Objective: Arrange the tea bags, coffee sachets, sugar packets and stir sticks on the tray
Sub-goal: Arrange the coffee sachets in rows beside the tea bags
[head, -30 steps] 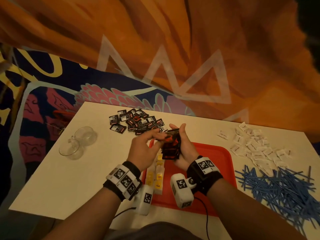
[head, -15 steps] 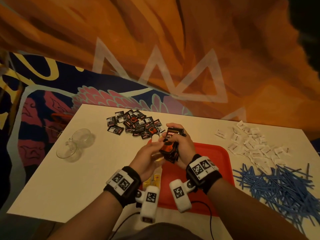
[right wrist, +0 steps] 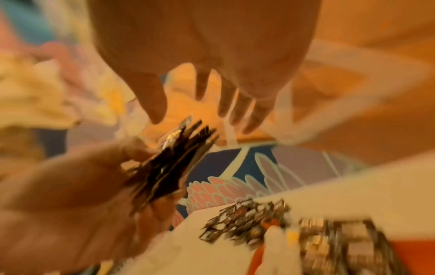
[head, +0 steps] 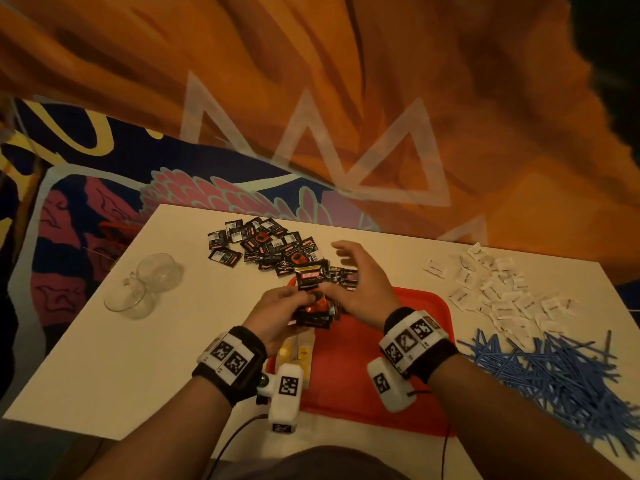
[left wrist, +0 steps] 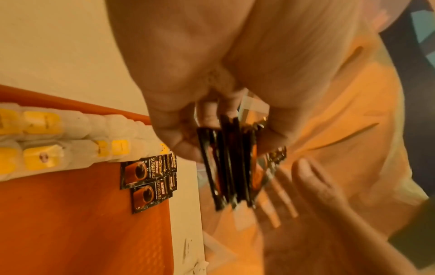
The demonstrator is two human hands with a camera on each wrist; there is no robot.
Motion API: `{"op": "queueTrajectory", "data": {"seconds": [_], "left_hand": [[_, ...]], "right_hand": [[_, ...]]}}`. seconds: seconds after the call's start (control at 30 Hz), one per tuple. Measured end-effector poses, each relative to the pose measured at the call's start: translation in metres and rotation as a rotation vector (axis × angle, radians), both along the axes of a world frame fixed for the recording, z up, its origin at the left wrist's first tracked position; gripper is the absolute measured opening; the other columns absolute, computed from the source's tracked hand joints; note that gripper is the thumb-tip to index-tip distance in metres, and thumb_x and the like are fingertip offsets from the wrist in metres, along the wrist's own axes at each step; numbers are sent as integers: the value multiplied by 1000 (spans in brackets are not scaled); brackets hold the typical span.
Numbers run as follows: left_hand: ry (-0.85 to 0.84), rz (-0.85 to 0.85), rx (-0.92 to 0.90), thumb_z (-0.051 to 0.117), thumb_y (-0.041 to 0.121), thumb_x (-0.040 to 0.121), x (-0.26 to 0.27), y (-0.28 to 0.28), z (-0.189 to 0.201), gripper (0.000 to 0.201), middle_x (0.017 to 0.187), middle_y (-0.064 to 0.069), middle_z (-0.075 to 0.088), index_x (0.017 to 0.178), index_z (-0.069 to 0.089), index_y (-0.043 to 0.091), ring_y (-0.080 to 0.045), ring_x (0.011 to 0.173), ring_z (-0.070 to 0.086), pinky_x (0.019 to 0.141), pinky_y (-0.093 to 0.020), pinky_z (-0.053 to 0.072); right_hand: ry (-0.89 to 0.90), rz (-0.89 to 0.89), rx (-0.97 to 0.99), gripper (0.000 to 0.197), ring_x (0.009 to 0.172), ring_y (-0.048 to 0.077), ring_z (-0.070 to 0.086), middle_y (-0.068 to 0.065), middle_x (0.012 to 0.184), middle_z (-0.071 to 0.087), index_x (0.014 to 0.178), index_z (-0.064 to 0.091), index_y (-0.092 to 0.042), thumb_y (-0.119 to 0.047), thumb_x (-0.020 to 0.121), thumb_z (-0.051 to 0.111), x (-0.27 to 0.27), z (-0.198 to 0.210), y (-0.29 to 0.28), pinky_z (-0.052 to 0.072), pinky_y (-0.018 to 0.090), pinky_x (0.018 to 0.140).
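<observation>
Left hand clamps coffee sachet stack over tray for squaring; right hand splayed, empty, toward 12 o'clock pile.

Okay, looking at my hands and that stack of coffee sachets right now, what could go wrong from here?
1. The left hand alone pinches the uneven stack of coffee sachets; with the right hand open and off it, sachets could slip and scatter.
2. A dropped stack might knock the two sachets lying by the tea bags at the edge of the red tray.
</observation>
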State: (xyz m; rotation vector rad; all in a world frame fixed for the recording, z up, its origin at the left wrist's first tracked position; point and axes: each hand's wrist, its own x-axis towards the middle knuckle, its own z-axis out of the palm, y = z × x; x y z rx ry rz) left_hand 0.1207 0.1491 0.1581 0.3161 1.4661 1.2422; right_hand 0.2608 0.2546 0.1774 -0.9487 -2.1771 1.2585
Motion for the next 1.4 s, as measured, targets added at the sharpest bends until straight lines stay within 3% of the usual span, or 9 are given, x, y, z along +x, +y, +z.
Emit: {"op": "queueTrajectory", "data": {"seconds": [0.1, 0.23, 0.4, 0.57, 0.77, 0.9, 1.1, 1.3, 1.4], "left_hand": [[90, 99, 4, 66, 7, 90, 6, 3, 3, 2, 92, -14, 71, 90, 64, 8, -23, 82, 69, 67, -33, 55], [117, 12, 158, 64, -1, 88, 17, 4, 12, 24, 101, -16, 73, 111, 66, 6, -28, 94, 72, 80, -39, 59], [-109, -58, 297, 72, 4, 84, 15, 0, 14, 45, 107, -12, 67, 127, 58, 6, -22, 99, 68, 76, -31, 55], [-668, 9, 383, 102, 23, 44, 15, -1, 13, 79, 108, -19, 71, 114, 70, 3, -29, 98, 72, 76, -39, 61], [-488, -33, 367, 100, 32, 49, 16, 5, 16, 90, 109, -17, 70, 124, 58, 6, -26, 101, 71, 75, -35, 60], [-475, -45, 348, 97, 34, 55, 14, 6, 17, 95, 115, -18, 67, 135, 52, 10, -28, 102, 70, 71, -39, 62], [-571, -57, 325, 101, 28, 48, 12, 8, 17, 102, 113, -19, 68, 135, 52, 9, -30, 102, 70, 73, -42, 62], [-593, -65, 301, 90, 22, 61, 16, 9, 24, 90, 112, -17, 66, 139, 49, 6, -26, 99, 72, 72, -35, 61], [-638, -67, 291, 96, 29, 56, 19, 9, 23, 78, 105, -15, 68, 122, 61, 8, -25, 98, 71, 78, -36, 60]], "right_hand": [[-263, 260, 418, 90, 139, 20, 28, -3, 150, 32, 139, 39, -40, -56, 63, 83, -2, 18, -8, 31, 47, 114], [-586, 419, 650, 96, 146, 31, 9, 2, 160, 9, 140, 34, -41, -58, 59, 83, -14, 18, -14, 24, 51, 114], [-376, 332, 588, 66, 126, 28, 37, 4, 141, 40, 124, 54, -29, -46, 66, 81, -11, 15, -11, 44, 45, 99], [-96, 284, 439, 62, 111, 20, 45, -1, 120, 48, 117, 58, -25, -43, 63, 83, -13, 13, -18, 48, 41, 92], [-211, 428, 227, 80, 123, 9, 37, -9, 132, 39, 127, 49, -36, -44, 59, 90, -7, 24, -4, 35, 22, 104], [-176, 376, 271, 60, 103, 9, 51, -8, 110, 53, 115, 61, -36, -43, 61, 86, -8, 27, 0, 48, 31, 92], [-131, 308, 273, 55, 99, 8, 53, -9, 105, 56, 112, 66, -34, -43, 61, 87, -6, 28, -6, 48, 28, 89], [-215, 366, 248, 82, 115, 7, 48, -11, 124, 51, 131, 48, -41, -56, 59, 85, -6, 26, -6, 43, 28, 100], [-205, 348, 266, 76, 110, 8, 50, -9, 119, 54, 128, 50, -37, -50, 62, 84, -6, 25, -9, 46, 33, 98]]}}
